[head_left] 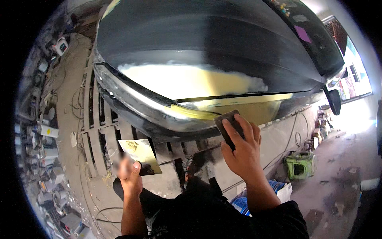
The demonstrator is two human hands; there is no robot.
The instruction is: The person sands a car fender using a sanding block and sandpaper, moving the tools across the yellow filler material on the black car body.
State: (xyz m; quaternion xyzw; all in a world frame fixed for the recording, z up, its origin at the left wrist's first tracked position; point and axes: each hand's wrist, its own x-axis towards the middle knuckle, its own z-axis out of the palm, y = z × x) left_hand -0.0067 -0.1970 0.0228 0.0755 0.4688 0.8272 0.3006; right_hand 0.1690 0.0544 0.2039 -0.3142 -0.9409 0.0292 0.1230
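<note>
A dark car (pixel 167 36) stands in front of me, with a broad pale-yellow patch of body filler (pixel 171 79) along the near edge of its hood. More yellow filler (pixel 238 102) covers the top of the fender below the hood gap. My right hand (pixel 244 149) is closed on a dark, flat, rectangular putty spreader (pixel 228 128) at the fender, beside the headlight; whether it touches the panel I cannot tell. At lower left, my left hand (pixel 131 175) grips a square mixing plate (pixel 147 157) by its edge, thumb on top. A smear of yellow putty (pixel 134 147) lies on the plate.
Slatted floor grating (pixel 93 147) runs under the car's front. Cans and containers (pixel 47 131) crowd the far left. A green plastic crate-like box (pixel 299 165) stands at right, near a hose (pixel 292 133). A blue-and-white container (pixel 242 203) sits beside my right forearm.
</note>
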